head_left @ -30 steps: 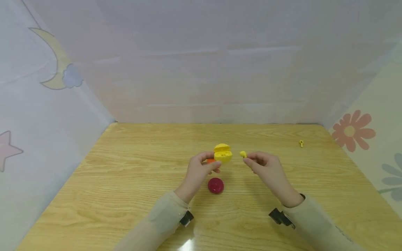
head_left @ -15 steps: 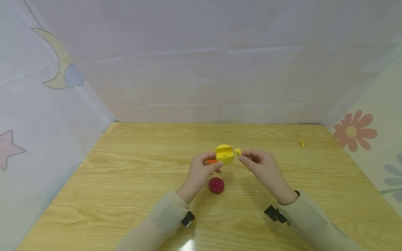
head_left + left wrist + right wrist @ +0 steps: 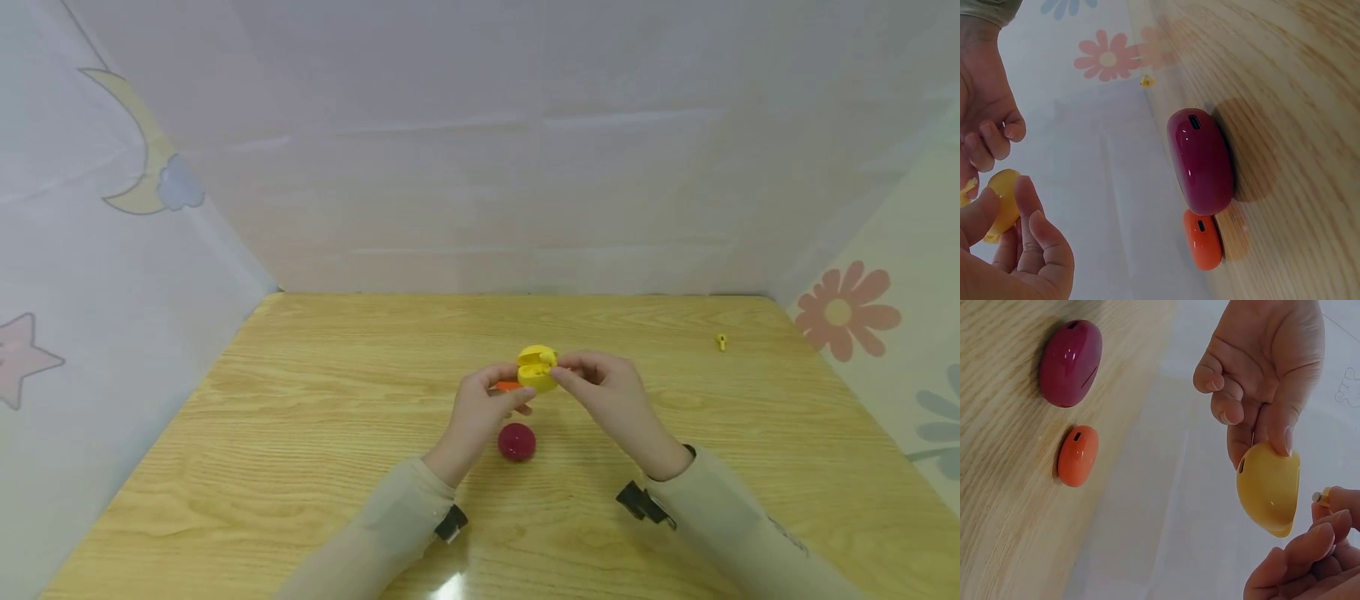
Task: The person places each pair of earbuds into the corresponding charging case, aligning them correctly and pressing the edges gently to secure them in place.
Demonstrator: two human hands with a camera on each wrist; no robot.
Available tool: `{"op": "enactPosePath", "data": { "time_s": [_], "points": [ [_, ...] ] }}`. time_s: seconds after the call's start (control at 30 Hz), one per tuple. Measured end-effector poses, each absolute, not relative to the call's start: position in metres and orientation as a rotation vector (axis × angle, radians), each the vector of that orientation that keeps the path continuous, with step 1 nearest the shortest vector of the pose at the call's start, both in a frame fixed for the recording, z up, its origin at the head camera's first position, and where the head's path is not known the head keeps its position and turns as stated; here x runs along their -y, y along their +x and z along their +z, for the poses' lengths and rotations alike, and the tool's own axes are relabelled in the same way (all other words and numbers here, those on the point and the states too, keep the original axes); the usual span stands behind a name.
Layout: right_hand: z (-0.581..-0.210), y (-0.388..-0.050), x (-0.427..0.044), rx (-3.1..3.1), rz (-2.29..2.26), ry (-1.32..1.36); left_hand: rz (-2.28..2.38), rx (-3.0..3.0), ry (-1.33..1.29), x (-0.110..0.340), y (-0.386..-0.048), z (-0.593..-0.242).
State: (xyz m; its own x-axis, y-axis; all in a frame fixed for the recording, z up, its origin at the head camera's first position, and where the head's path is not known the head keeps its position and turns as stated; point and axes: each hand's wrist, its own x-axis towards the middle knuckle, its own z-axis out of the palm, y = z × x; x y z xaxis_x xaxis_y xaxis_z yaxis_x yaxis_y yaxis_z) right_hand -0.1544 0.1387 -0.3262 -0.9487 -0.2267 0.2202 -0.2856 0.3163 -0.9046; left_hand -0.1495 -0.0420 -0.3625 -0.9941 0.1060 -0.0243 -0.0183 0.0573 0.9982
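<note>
Above the table, my left hand [image 3: 474, 408] holds a yellow earbud case [image 3: 536, 382] between thumb and fingers, its lid up. The thumb and fingertips of my right hand [image 3: 611, 404] pinch a yellow earbud [image 3: 549, 357] at the case's right side, in front of the raised lid. In the right wrist view, the pinched earbud [image 3: 1320, 497] shows its stem tip, just beside the case [image 3: 1267, 487]. Whether it touches the case, I cannot tell. A second yellow earbud [image 3: 722, 342] lies on the table at the far right.
A crimson earbud case [image 3: 517, 442] rests closed on the wooden table [image 3: 337, 467] below my hands. Beyond it sits a smaller orange case [image 3: 1204, 240], partly hidden by my left hand in the head view. Printed cloth walls [image 3: 480, 183] enclose the table's back and sides.
My right hand has moved left with the pinched earbud, from apart to right at the open case. My left hand has shifted slightly right with the case.
</note>
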Motion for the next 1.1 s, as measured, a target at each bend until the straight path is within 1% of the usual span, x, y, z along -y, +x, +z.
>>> {"op": "enactPosePath", "data": {
  "time_s": [0.63, 0.97, 1.1],
  "points": [
    [-0.331, -0.159, -0.126, 2.507, 1.757, 0.49, 2.129, -2.206, 0.143, 0.039, -0.147, -0.363],
    [-0.331, -0.162, -0.124, 2.555, 1.753, 0.464, 2.114, -2.216, 0.104, 0.039, -0.148, -0.361],
    [-0.33, -0.162, -0.124, 2.598, 1.687, 0.478, 2.122, -2.2, 0.088, 0.039, -0.148, -0.359]
  ]
}}
